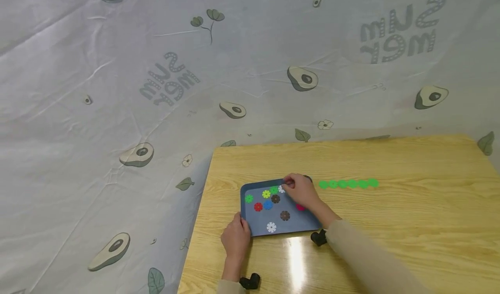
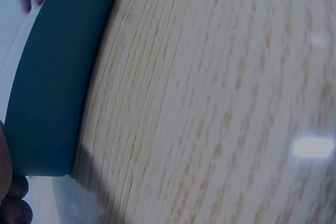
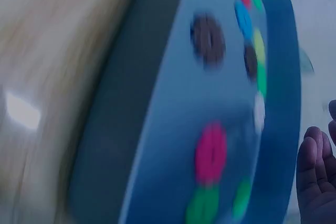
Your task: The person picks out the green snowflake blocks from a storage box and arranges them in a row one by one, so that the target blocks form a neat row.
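My left hand (image 1: 235, 237) grips the front left corner of a grey-blue tray (image 1: 254, 229), its fingertips showing under that corner in the left wrist view. Over the tray's back right part hovers my right hand (image 1: 302, 192), fingers bent and thumb apart, with nothing visible between them. Close to its fingertips lies a white notched disc (image 1: 281, 189). Other notched plastic discs lie scattered in the tray: yellow (image 1: 266, 194), blue (image 1: 268, 204), red (image 1: 258, 207), brown (image 1: 285, 216), pink (image 3: 211, 153) and green (image 1: 249, 198). My right hand partly covers the tray's right side in the head view.
Right of the tray, several green discs (image 1: 353, 184) form a row on the wooden table (image 1: 410, 224). A patterned cloth (image 1: 258, 68) hangs behind and left of the table. Light glares off the tabletop in front of the tray.
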Motion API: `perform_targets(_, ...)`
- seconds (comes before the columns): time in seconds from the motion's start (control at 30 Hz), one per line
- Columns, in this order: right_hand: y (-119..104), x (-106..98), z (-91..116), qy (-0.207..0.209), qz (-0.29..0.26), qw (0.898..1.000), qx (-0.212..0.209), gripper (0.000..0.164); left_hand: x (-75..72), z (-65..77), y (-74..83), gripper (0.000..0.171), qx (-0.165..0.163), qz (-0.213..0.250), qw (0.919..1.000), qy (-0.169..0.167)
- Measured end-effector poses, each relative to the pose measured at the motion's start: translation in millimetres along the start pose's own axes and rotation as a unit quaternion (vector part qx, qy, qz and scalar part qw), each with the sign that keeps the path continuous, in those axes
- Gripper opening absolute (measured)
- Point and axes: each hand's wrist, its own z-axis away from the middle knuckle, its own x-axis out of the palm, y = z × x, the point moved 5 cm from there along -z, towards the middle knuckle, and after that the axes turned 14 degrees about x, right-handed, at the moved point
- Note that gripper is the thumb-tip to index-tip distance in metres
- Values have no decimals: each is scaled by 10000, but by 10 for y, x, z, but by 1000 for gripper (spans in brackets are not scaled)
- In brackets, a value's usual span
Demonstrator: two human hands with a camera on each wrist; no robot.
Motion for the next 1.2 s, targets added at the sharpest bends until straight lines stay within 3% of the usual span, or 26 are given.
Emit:
perform_targets(0.17,-194,416,-24,-315,179,9993,-111,25,36,-22,39,17,117,-37,9999,2)
perform_targets(0.33,-243,711,-65,-334,369,9987,-139,26,75,-30,112,17,211,-31,9997,-83)
perform_targets(0.63,-419,1166,-69,-565,1089,9916,-412,32,58,54,148,15,24,-283,9996,19)
perform_targets(0.77,-409,1281,-41,-483,1865,9803,-429,38,80,98,190,16,8,-272,9996,49)
perform_targets(0.87,-412,1327,-33,-480,2288,9710,-493,32,76,106,200,16,-13,-269,9996,64)
perform_targets(1.03,-463,1388,-69,-539,2506,9646,-621,20,37,82,153,15,63,-341,9992,203)
perform_targets(1.2,-519,1420,-91,-543,2439,9659,-681,21,0,48,93,15,103,-399,9989,236)
